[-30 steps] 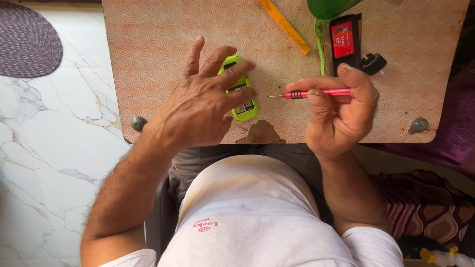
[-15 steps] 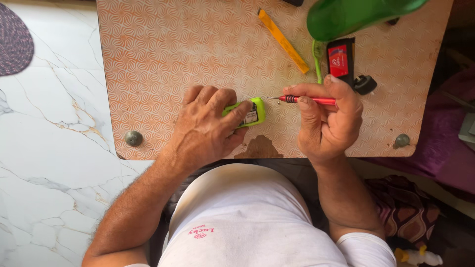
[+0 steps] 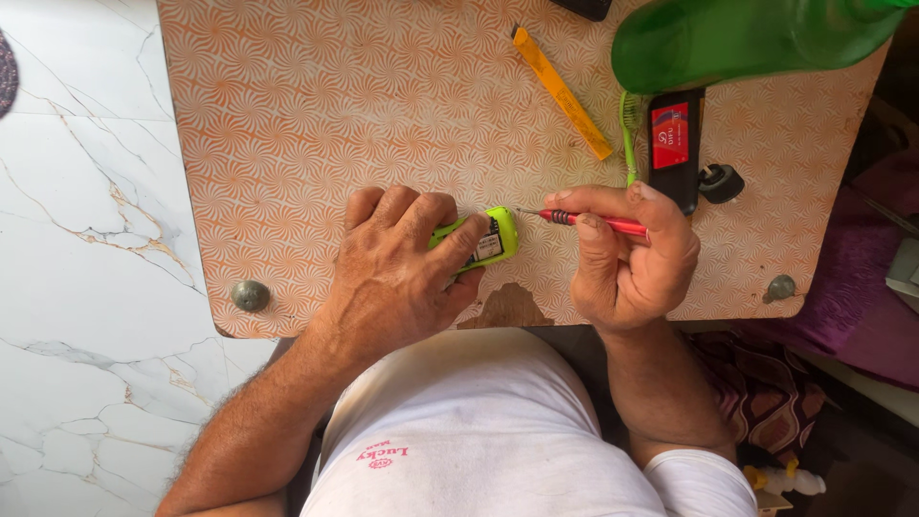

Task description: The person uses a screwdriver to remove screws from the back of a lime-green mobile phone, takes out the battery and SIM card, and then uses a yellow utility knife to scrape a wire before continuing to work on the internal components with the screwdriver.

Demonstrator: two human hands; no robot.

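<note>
Orange swirl-patterned table (image 3: 316, 115); white veined marble floor (image 3: 86, 287); daylight.

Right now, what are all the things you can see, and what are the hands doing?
Table: one, orange swirl pattern, over white marble floor.
Small gadget: one, lime green, near table's front edge.
Screwdriver: one, red handle, tip pointing at gadget.
Flat strip: one, yellow-orange, upper middle.
Bottle: one, green, lying top right.
Black pack: one, red label, under the bottle.
Toothbrush: one, green, beside pack.
Left hand: pressing on gadget.
Right hand: fingers gripping screwdriver.
</note>
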